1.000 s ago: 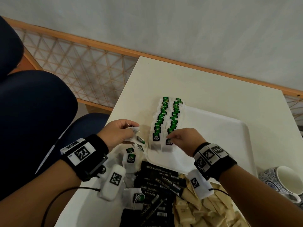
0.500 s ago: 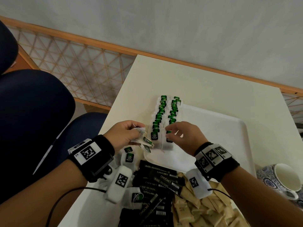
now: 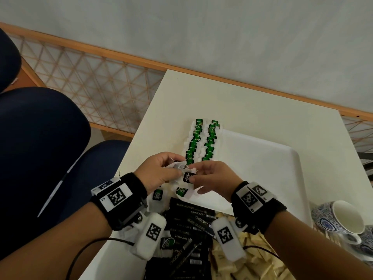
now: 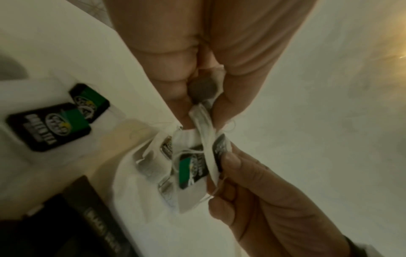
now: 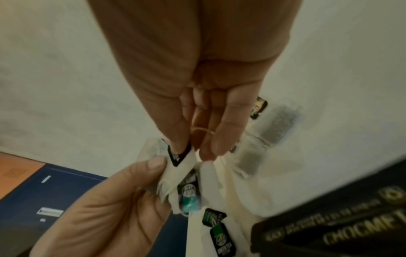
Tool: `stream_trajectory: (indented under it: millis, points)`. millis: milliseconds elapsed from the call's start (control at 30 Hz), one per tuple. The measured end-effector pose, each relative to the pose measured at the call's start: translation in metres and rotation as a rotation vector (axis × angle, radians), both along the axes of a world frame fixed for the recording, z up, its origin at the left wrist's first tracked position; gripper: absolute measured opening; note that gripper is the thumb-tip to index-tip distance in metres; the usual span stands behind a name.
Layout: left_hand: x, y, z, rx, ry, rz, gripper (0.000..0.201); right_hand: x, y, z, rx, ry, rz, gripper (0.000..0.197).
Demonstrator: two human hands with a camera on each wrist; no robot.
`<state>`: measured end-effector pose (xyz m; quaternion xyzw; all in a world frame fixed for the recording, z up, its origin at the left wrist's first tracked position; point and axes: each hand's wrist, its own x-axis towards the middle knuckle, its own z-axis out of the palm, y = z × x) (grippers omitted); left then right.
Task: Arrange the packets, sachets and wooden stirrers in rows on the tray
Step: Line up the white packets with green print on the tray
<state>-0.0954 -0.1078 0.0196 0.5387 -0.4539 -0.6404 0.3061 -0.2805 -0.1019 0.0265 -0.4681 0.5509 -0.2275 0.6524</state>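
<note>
Sachets (image 3: 186,174): "GREEN TEA", "CHOCMET" pkts (image 3: 191,214)

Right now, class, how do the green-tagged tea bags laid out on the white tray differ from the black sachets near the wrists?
The green-tagged tea bags are small, white and lie in two neat overlapping rows; the black sachets are long, dark and lie in a loose crisscross pile. Both rest on the white tray.

The right hand (image 3: 214,178) left the rows and now pinches the left hand's (image 3: 159,172) tea bags (image 3: 186,174).
</note>
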Motion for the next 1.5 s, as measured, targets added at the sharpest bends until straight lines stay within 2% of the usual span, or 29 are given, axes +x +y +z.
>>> stream_trajectory:
  millis: [167,300,500,767,933,1133,1233,1333,1433,1500]
  points:
    - [0.003,0.006,-0.005,0.118,0.07,-0.011,0.032,0.0,0.001,0.0,-0.106,0.092,-0.053,0.016]
    - [0.012,0.012,-0.014,0.147,0.004,-0.048,0.034,-0.001,0.0,0.002,-0.229,0.162,-0.042,0.027]
    - [0.04,0.01,-0.021,0.103,-0.106,0.054,0.028,-0.011,-0.004,0.0,-0.484,0.522,0.184,0.029]
    - [0.058,-0.009,-0.007,0.088,0.035,0.272,0.025,0.006,-0.011,-0.011,-0.375,0.559,0.329,0.033]
    - [0.057,-0.014,-0.004,0.095,0.111,0.31,0.023,0.011,-0.025,-0.019,-0.402,0.658,0.346,0.047]
    - [0.052,-0.016,-0.004,0.125,0.167,0.312,0.022,0.011,-0.032,-0.023,-0.457,0.725,0.41,0.052]
    - [0.046,-0.016,-0.003,0.14,0.184,0.301,0.022,0.011,-0.034,-0.021,-0.476,0.73,0.425,0.049]
    - [0.039,-0.014,-0.002,0.149,0.188,0.279,0.023,0.008,-0.031,-0.016,-0.559,0.693,0.366,0.042]
    - [0.03,-0.012,-0.002,0.169,0.205,0.253,0.024,0.006,-0.022,-0.013,-0.664,0.504,0.241,0.039]
    - [0.023,-0.012,-0.001,0.186,0.22,0.23,0.024,0.004,-0.017,-0.01,-0.733,0.407,0.239,0.046]
